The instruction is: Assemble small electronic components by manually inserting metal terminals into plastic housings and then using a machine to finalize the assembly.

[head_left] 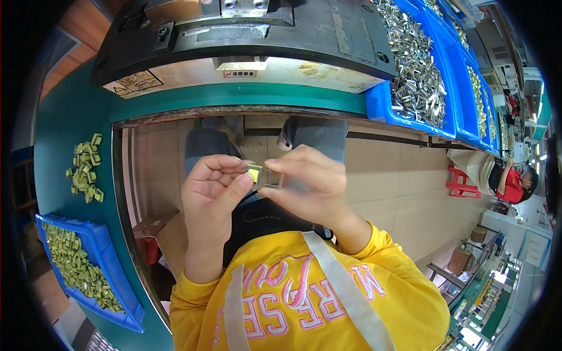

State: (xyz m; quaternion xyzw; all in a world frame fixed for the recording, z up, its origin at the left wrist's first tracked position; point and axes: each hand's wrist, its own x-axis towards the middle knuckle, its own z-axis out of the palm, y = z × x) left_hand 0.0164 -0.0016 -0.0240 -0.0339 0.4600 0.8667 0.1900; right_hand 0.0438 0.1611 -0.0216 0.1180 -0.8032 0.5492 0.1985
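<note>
My left hand [212, 196] pinches a small block-shaped part [253, 174], yellow with a dark edge, between thumb and fingertips. Just to its right, my right hand [316, 182] grips a small, thin metal bracket [275, 179] between thumb and index finger. The two parts are held close together above my lap; whether they touch is hard to tell. On the green bench to the left lies a loose pile of small yellow-green parts [86, 169]. Nearer me, a blue bin [130, 295] holds many more of them.
A heavy dark machine [316, 44] with a pale front stands on the green bench [246, 93] ahead. At the right, a blue bin [383, 105] holds silver metal pieces, with more blue bins beyond. Farther right are a red stool [462, 187] and a person in red [514, 184].
</note>
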